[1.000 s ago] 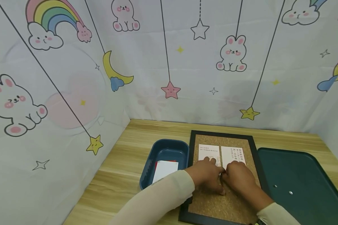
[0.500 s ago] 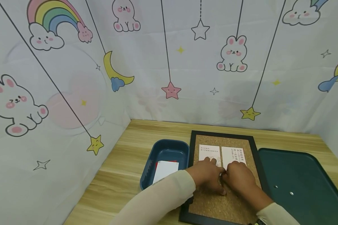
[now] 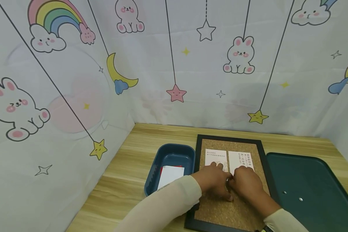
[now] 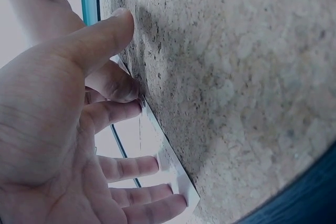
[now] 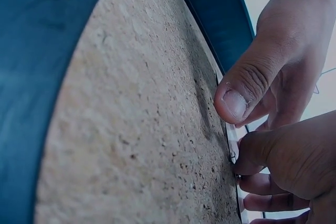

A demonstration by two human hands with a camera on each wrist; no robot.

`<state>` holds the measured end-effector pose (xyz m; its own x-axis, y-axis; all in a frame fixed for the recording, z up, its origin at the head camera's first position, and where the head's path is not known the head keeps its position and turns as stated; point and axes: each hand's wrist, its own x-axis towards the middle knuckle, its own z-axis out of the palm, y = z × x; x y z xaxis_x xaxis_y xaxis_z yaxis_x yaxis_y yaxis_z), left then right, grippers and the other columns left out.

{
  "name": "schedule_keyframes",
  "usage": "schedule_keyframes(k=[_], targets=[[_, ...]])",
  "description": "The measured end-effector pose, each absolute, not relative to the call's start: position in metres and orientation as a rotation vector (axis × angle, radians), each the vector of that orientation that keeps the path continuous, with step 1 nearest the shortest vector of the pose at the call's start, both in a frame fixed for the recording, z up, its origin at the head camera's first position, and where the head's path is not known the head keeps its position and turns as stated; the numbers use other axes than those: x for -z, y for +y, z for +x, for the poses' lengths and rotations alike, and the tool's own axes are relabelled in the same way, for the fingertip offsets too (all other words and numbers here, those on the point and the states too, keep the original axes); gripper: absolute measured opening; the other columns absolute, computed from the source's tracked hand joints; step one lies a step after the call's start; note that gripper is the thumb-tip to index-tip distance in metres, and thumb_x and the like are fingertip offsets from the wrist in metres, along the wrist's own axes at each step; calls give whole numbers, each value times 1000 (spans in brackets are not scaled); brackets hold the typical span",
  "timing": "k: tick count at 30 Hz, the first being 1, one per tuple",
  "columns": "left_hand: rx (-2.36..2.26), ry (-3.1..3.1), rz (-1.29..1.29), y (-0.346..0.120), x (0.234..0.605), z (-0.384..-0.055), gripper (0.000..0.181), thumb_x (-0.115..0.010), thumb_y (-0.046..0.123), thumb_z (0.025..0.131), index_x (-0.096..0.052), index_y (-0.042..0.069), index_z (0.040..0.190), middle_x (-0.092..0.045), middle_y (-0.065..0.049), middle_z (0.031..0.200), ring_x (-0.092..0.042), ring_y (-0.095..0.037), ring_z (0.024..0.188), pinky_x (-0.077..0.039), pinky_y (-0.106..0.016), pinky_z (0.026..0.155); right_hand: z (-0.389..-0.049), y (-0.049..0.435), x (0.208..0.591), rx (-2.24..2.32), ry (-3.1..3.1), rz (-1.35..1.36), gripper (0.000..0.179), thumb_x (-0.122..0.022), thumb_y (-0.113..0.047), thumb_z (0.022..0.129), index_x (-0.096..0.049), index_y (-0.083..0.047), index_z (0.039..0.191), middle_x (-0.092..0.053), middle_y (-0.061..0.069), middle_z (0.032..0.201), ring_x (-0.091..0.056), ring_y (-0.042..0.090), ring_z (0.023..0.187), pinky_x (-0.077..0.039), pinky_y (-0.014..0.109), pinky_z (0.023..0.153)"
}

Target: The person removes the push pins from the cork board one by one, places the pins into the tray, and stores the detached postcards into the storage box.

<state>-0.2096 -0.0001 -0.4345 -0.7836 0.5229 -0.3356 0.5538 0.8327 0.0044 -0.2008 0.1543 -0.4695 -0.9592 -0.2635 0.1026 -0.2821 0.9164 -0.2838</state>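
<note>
Two white printed cards lie side by side on a black-framed cork board [image 3: 220, 212]. My left hand [image 3: 216, 180] rests over the left card [image 3: 216, 155], its spread fingers pressing near the lower edge; the thumb stays apart from them, above bare cork in the left wrist view. My right hand [image 3: 246, 182] is curled over the lower part of the right card [image 3: 240, 158]. Its thumb [image 4: 122, 85] meets my left index fingertip at the card edge. A tiny shiny piece, like a thumbtack [image 3: 227, 180], shows between the hands, mostly hidden by the right fingers.
Left of the board, a blue tray [image 3: 174, 151] holds a white card [image 3: 171, 175] with something red beneath it. A dark green tray [image 3: 307, 174] on the right carries small silver tacks [image 3: 300, 199]. A patterned cloth [image 3: 203, 106] hangs behind the wooden table [image 3: 127, 167].
</note>
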Motion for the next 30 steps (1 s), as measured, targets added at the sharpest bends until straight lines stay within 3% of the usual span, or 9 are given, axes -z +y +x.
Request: schedule_keyframes(k=[30], targets=[[124, 2695, 783, 0, 435, -209, 79, -73, 78, 73, -53, 50, 144, -56, 6, 124, -49, -17, 110, -50, -35, 85, -198, 155, 468, -543, -3027, 381, 39, -75, -15, 84, -51, -17, 54, -45, -6, 53, -41, 13, 49, -30, 31, 44]])
